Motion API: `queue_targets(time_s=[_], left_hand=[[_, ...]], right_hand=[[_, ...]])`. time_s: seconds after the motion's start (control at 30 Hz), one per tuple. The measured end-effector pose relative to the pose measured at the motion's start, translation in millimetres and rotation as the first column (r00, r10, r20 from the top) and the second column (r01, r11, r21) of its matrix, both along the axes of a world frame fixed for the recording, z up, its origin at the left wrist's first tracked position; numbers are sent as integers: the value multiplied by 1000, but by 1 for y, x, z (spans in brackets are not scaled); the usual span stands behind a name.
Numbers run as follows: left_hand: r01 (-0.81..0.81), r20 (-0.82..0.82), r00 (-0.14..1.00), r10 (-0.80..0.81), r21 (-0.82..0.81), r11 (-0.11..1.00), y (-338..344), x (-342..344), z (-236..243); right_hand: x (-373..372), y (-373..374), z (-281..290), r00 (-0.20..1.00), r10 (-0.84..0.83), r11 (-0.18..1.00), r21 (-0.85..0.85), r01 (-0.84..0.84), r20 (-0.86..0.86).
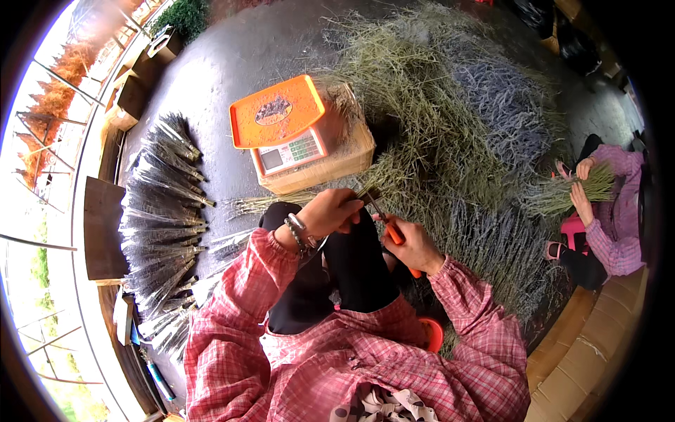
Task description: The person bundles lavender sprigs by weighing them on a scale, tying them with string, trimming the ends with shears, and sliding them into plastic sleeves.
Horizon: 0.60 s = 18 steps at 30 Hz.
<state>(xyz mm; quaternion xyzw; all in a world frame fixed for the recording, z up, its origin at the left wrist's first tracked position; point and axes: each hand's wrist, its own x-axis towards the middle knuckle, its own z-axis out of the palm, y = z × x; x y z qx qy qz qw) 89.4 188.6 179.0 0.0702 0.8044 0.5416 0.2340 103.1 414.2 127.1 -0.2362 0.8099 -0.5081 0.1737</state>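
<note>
Shears (396,234) with orange handles sat gripped in the person's right hand (418,247), blades right by the thin green stems (366,187) that the left hand (333,212) held pinched above the knees. Clear sleeves (160,216) lay in a row on the floor (211,88) to the left, filled with dark flower bundles. Ahead, a scale (294,152) stood on a cardboard box (349,156) (I couldn't see inside that one), its orange tray (299,102) strewn with loose bits. A red container (435,336), half hidden, stood beside the right thigh; a flower heap (450,105) spread across the floor beyond.
</note>
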Motion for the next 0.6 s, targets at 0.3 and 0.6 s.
queue_targets(time_s=[0.3,0.6], left_hand=[[101,-212,968,-133,-153,983,7,-23,-22],[132,-68,986,-152,-232,964,13,-56,-26]], right_hand=[[-4,-10,-24,995,-101,993,-67,101,-2],[-28,-7,-31,991,-94,993,-65,100,91]])
